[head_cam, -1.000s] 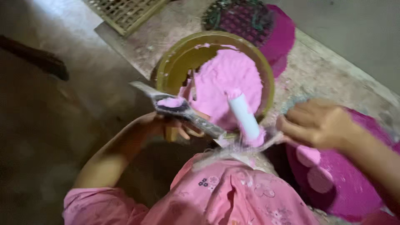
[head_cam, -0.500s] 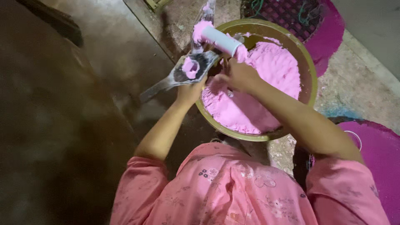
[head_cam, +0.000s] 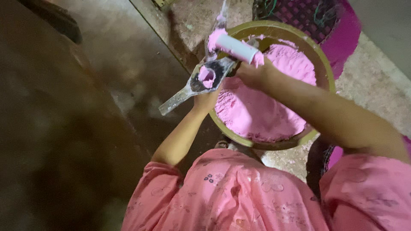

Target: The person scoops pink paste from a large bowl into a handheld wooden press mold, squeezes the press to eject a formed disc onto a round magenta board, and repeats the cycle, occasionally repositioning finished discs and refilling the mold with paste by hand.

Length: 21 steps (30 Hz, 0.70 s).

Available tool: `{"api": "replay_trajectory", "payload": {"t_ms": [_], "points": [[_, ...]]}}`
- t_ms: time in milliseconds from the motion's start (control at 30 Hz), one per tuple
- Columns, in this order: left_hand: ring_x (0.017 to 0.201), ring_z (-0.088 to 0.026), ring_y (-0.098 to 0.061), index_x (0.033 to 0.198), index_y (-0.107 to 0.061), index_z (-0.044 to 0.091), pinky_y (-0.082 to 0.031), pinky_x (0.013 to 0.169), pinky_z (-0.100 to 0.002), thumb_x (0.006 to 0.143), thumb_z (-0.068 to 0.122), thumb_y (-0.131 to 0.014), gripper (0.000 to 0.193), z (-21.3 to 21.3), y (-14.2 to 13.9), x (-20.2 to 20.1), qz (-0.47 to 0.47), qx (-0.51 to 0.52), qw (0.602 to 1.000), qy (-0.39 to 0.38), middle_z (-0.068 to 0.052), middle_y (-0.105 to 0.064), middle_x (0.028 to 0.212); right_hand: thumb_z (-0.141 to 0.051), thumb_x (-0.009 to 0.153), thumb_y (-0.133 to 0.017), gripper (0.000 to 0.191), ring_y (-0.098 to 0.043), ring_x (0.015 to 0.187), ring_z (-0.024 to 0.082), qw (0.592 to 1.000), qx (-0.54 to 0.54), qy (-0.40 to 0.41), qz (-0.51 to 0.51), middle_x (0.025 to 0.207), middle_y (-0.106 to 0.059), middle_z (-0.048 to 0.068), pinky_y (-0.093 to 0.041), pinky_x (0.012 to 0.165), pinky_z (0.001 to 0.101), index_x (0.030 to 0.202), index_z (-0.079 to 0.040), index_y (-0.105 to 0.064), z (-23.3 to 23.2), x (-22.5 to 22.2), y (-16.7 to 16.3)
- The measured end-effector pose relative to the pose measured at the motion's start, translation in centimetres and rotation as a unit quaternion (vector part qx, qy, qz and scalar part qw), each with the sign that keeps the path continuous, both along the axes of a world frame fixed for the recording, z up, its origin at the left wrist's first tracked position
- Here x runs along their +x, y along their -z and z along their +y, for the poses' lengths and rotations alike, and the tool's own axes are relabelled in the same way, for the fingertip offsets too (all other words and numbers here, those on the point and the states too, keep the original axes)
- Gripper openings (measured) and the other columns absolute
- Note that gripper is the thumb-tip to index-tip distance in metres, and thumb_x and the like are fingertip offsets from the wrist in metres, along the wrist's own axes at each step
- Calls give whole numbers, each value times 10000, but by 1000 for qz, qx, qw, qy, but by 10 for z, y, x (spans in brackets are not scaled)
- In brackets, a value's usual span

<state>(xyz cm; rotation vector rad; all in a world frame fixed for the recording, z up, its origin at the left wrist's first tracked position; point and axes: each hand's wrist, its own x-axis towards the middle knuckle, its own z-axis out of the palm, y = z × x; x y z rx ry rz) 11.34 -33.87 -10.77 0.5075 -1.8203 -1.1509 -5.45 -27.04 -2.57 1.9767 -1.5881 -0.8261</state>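
Observation:
My left hand (head_cam: 206, 99) grips a flat metal mould tool (head_cam: 201, 81) with a round hole packed with pink paste, held over the near-left rim of a big brown bowl (head_cam: 323, 64). My right hand (head_cam: 252, 73) holds a white tube (head_cam: 236, 48) smeared with pink, its end against the tool. The bowl is full of pink paste (head_cam: 265, 102). Both sleeves of my pink flowered garment (head_cam: 239, 192) fill the bottom of the view.
A magenta basket (head_cam: 325, 21) with a dark mesh top stands behind the bowl at the upper right. Another magenta container (head_cam: 335, 154) peeks out under my right arm. Dark floor (head_cam: 77, 128) lies to the left, a rough pale slab (head_cam: 372, 85) to the right.
My right hand has come in from the right and taken the white tube at the tool. The view has swung so the bowl sits further right, and both hands have risen toward its far-left rim.

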Motion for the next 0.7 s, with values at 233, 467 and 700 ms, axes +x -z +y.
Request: {"api": "replay_trajectory", "payload": {"t_ms": [233,467,700], "points": [[929,-257,-653,1082,-666,35,-510,855,-423,954,117,-692,154,1,16,-4,-55,-53,997,-11,-110,-676,983,-314,922,-620,305,-737,977,325,912,161,256,-278,1072,-753,135,-589,866,453,1162,-197,-768,47,-11,-10],[999,-342,-676,1219,-609,45,-548,861,-442,951,220,-746,349,-23,-39,10,-52,-197,975,-86,-150,-670,1113,-334,941,-615,336,-731,764,272,786,78,338,-511,910,-780,119,-548,756,407,1222,-218,-756,143,-2,-98],[1121,-305,-705,1496,-466,134,-569,963,-409,835,372,-789,774,20,-79,6,-94,-290,950,66,-133,-674,1329,-267,1042,-595,349,-601,815,340,677,55,432,-593,913,-645,218,-536,716,446,1029,-1,-820,214,-35,-124]]}}
